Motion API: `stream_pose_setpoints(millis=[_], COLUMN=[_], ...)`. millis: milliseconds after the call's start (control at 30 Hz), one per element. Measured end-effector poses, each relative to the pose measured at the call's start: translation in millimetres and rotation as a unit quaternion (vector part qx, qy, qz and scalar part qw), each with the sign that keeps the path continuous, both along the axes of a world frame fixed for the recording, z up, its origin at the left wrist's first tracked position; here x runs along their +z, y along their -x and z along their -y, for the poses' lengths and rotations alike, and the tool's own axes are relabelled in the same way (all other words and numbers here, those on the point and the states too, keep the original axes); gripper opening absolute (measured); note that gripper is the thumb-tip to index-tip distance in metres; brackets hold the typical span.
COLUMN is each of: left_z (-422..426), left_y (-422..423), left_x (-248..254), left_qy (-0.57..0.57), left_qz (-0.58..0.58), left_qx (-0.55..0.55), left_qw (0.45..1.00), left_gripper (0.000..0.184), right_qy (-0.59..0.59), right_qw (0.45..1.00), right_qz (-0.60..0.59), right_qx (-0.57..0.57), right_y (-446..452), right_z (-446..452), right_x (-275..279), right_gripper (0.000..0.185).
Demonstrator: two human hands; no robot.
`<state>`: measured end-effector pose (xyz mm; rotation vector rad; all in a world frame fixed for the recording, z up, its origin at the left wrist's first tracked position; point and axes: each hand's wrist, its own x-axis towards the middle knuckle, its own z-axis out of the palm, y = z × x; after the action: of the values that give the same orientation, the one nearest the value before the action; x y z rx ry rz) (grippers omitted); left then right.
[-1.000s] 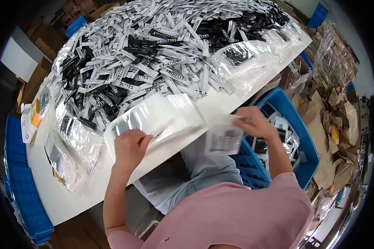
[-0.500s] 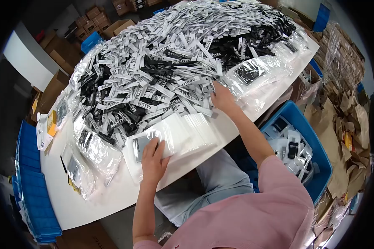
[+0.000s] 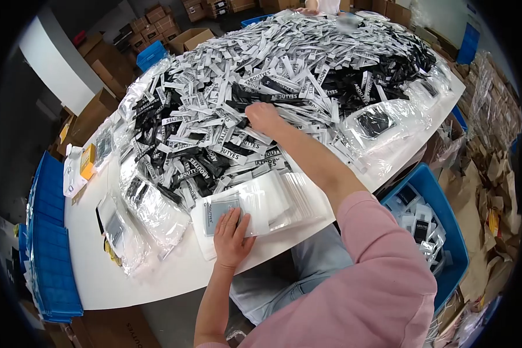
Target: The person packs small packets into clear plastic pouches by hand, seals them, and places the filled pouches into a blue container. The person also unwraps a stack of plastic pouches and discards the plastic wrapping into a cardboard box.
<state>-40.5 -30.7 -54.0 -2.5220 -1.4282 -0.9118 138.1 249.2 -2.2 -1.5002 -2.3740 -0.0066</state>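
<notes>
My left hand (image 3: pixel 232 238) lies flat with fingers stretched over the top of a fanned stack of clear plastic bags (image 3: pixel 296 203). Beneath its fingertips is a grey printed panel (image 3: pixel 217 210) on the top bag. My right hand (image 3: pixel 264 120) reaches into a large heap of narrow white and black printed packets (image 3: pixel 214 119). Its fingers are curled down among the packets, and whatever they pinch is hidden. Black packets lie just beside that hand, many lettered ABOUTYES.
More clear bags (image 3: pixel 377 124) lie to the right and left of the heap. A blue bin (image 3: pixel 455 243) of filled bags stands at the right below the table. Blue bins (image 3: pixel 52 249) line the left edge. Another person's hand (image 3: pixel 312 6) shows at the far side.
My right hand has moved left from the heap's right front edge, deeper among the packets. My left hand stays on the bags. The view has shifted, and another person's hand now shows at the back.
</notes>
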Motion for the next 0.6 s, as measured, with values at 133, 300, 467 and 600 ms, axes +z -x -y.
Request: stream_pose_setpoints(millis=[133,300,467,600], left_z=[1,1,3,48], left_y=[0,-2,-20,-61], left_x=[-1,5,87,256], left_qy=[-0.001,0.005,0.008,0.062], left_qz=[0.013,0.018,0.176,0.436], left_qx=[-0.004,-0.008,-0.036,-0.259], left_qw=[1.0,1.0,0.984,0.86], left_gripper=[0.056,0.056,0.052,0.072], right_qy=[0.049,0.18,0.393,0.406], right_qw=[0.993,0.894,0.742,0.682], right_qz=[-0.094,-0.41,-0.543,-0.607], right_qx=[-0.044,-0.006,-0.013,-0.045], right_y=[-27,-80,-119,-120], right_z=[19,71,146,183], right_x=[21,12,4,-6], right_gripper=[0.021,0.032,0.029,0.025])
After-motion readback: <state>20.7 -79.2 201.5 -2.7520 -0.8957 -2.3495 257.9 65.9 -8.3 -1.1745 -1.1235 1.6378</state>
